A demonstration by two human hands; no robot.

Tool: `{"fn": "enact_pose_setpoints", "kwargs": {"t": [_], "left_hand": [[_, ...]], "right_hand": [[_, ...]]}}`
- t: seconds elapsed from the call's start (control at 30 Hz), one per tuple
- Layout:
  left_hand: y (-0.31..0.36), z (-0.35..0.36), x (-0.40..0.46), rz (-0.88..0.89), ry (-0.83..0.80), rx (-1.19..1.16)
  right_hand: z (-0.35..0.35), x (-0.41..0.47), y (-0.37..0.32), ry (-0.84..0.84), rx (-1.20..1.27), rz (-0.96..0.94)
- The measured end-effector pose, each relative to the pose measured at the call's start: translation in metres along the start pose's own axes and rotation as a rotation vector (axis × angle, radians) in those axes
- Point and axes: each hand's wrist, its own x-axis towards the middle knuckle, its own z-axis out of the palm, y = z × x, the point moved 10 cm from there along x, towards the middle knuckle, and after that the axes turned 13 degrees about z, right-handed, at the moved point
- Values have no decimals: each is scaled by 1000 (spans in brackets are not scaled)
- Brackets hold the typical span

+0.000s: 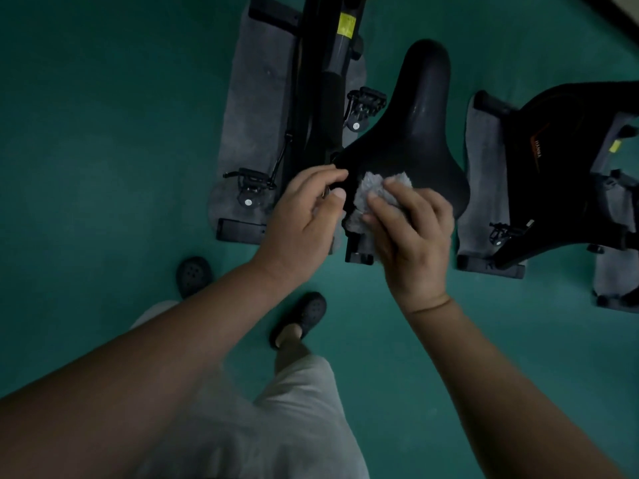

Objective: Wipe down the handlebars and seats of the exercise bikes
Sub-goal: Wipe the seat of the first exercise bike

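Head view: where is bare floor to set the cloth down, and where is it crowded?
Bare green floor lies left of the grey mat, and more lies between the right forearm and the second bike's mat. It is crowded at the saddle: the right hand holds the grey cloth there, with the left hand, pedals and frame close by.

A teal floor (103, 133) fills the view, with grey mats (256, 98) laid on it. Two black perforated clogs (193, 275) stand on the floor at lower left of centre, below them light grey shorts (276, 426).
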Motion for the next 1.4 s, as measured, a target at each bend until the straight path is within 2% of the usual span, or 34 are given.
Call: {"fn": "enact_pose_setpoints", "kwargs": {"t": [0.1,0.17,0.27,0.33,0.4,0.47,0.6,0.67,0.73,0.83,0.9,1.0,1.13,1.2,1.23,1.3,1.37,1.4], "left_hand": [[1,6,-4,-12,40,50],[2,9,-6,-27,96,78],[4,10,-6,-32,179,112],[4,15,-7,-63,195,110],[5,19,-10,-91,212,129],[9,24,-13,-99,214,201],[35,32,-17,-5,232,439],[49,39,-17,38,231,530],[54,49,-15,36,221,584],[54,61,-16,5,223,614],[54,65,-16,5,239,620],[54,65,-15,-23,270,639],[58,64,-17,-40,293,659],[58,65,-16,-49,291,664],[58,65,-15,-58,288,661],[58,65,-13,-71,288,660],[59,64,-13,-76,286,657],[59,64,-13,-77,280,655]], "right_hand": [[-20,-12,40,45,35,129],[-13,-13,42,71,68,223],[7,-13,4,50,94,62],[3,-14,18,59,98,13],[-7,-16,54,93,140,142],[-9,-16,83,88,214,359],[-7,-10,134,133,551,852],[-2,-12,142,103,667,959],[-2,-21,124,15,575,886],[0,-18,110,-96,385,632],[8,14,146,-145,392,627],[20,45,182,-245,561,737],[5,2,147,-302,405,585],[6,12,150,-316,394,502],[12,27,156,-342,419,512],[29,51,177,-402,561,698],[22,50,181,-345,615,840],[11,44,171,-288,560,788]]}}
